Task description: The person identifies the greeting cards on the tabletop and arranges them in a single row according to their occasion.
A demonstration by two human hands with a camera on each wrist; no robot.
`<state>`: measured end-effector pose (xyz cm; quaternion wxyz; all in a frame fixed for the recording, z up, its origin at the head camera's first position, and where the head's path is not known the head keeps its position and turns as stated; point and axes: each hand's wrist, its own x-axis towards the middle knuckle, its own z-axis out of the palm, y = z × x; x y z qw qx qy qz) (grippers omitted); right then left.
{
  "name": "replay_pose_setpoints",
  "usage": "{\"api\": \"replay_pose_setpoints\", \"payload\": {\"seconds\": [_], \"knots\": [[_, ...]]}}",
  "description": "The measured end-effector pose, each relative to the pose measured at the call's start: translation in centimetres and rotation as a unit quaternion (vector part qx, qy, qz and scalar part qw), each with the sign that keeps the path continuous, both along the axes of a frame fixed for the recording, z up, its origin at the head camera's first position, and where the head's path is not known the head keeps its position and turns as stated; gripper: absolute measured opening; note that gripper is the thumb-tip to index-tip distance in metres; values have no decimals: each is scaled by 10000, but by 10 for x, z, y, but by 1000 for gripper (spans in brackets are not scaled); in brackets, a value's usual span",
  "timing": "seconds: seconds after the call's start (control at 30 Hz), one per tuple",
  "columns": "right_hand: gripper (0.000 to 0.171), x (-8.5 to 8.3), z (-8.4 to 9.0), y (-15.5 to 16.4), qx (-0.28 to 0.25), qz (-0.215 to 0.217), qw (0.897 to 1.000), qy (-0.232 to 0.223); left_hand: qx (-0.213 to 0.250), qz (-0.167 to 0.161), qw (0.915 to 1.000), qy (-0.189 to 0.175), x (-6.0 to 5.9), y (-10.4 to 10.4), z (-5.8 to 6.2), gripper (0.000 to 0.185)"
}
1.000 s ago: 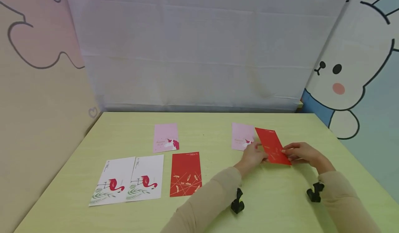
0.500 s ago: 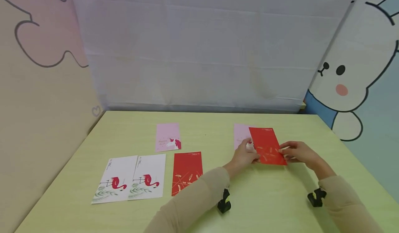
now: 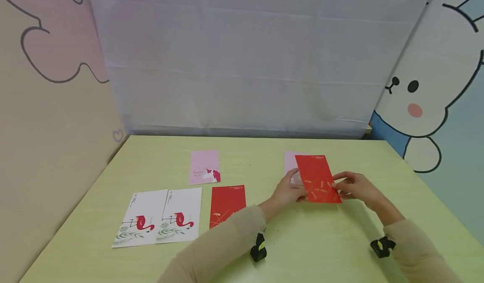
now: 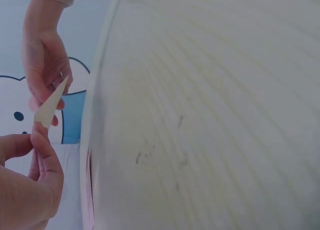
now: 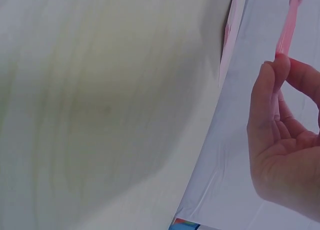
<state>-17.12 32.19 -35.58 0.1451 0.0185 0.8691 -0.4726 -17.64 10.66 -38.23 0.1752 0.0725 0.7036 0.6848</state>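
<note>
Both hands hold a red greeting card (image 3: 316, 178) up off the table at the right of the head view. My left hand (image 3: 284, 189) pinches its left edge, and my right hand (image 3: 355, 188) pinches its lower right edge between thumb and fingers. The left wrist view catches the card (image 4: 50, 107) nearly edge-on, its pale back showing, with the left hand (image 4: 35, 185) close below. In the right wrist view the right hand (image 5: 285, 140) grips the card (image 5: 288, 32) by its edge. Behind the held card, a pink card (image 3: 290, 162) is mostly covered.
Left of the arms lie two white flamingo cards (image 3: 145, 218) (image 3: 181, 213) side by side and another red card (image 3: 227, 203), partly hidden by the left sleeve. A pink unicorn card (image 3: 204, 167) lies farther back. A white sheet (image 3: 242, 64) hangs behind the table's far edge.
The held red card has moved left with both hands, turning to face the head camera more squarely. It now covers more of the pink card, and the left sleeve covers more of the other red card.
</note>
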Motion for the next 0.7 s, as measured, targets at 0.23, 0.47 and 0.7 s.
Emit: {"api": "replay_pose_setpoints", "payload": {"seconds": [0.23, 0.47, 0.7], "knots": [[46, 5, 0, -11, -130, 51, 9997, 222, 57, -99, 9999, -32, 4, -14, 0, 65], [49, 9, -2, -23, -195, 45, 9992, 343, -38, -170, 9998, 54, 9, -31, 1, 70], [53, 10, -5, -35, -217, -4, 9991, 370, -19, -340, 9992, 204, 12, -48, 0, 71]]}}
